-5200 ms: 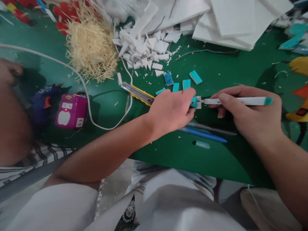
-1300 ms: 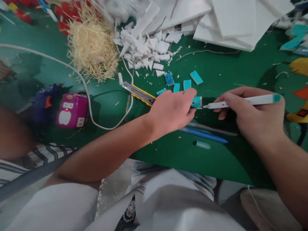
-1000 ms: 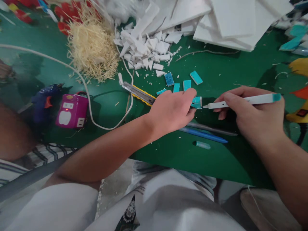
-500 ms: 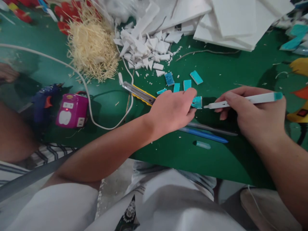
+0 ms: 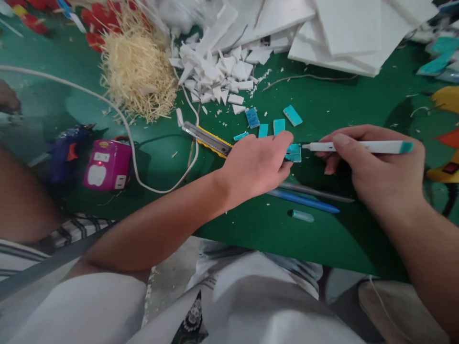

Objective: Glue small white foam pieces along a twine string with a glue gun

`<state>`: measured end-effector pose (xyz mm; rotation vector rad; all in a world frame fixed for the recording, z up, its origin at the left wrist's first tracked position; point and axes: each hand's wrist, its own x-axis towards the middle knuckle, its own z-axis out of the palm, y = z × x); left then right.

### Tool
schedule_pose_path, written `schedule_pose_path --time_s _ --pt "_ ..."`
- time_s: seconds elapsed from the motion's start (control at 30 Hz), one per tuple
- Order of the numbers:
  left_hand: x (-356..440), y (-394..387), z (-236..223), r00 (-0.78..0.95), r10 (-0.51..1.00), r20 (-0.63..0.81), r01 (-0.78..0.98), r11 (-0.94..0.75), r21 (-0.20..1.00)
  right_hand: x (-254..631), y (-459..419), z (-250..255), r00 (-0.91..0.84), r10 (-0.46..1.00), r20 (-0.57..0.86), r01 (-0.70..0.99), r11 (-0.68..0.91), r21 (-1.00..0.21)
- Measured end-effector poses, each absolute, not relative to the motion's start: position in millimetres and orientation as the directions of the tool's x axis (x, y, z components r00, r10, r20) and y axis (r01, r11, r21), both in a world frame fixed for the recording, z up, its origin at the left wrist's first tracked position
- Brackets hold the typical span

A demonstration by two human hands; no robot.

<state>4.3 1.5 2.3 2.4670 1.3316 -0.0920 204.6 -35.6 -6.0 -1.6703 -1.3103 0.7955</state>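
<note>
My left hand (image 5: 260,160) pinches a small teal-coloured foam piece (image 5: 294,153) against the green table, its left part hidden by the fingers. In my right hand (image 5: 376,162) is a white marker (image 5: 380,146) with a teal end, its tip pointing left at the right edge of that piece. Beyond my left hand lie other coloured pieces: a teal one (image 5: 293,115), another teal one (image 5: 278,126) and a darker blue one (image 5: 252,117). A yellow utility knife (image 5: 208,139) reaches under or beside my left hand. Nearer me are a blue pen (image 5: 308,200) and a loose marker cap (image 5: 302,216).
White foam scraps (image 5: 218,71) and foam sheets (image 5: 351,28) lie at the back, beside a heap of straw-like shreds (image 5: 138,71). To the left are a pink power adapter (image 5: 107,165), a white cable (image 5: 133,157), a blue glue gun (image 5: 64,148) and another person's hand (image 5: 7,98).
My right hand has shifted the marker slightly up and left, its tip now near the piece's upper right corner. My left hand stays put. The other person's hand has moved slightly.
</note>
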Motion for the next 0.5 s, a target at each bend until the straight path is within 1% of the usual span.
schedule_pose_path --time_s 0.23,0.4,0.5 --pt "4.6 1.9 1.0 0.568 0.796 -0.210 0.819 -0.521 0.241 208.4 -35.6 -13.6 0.266 0.962 0.065 0.416 -0.054 -0.908" --pt "4.7 2.4 1.3 0.571 0.793 -0.212 0.816 -0.520 0.252 206.3 -35.1 -9.6 0.280 0.959 0.031 0.426 -0.096 -0.900" --pt "4.1 2.3 0.7 0.571 0.794 -0.210 0.816 -0.521 0.252 204.1 -34.3 -6.4 0.258 0.966 0.010 0.418 -0.102 -0.903"
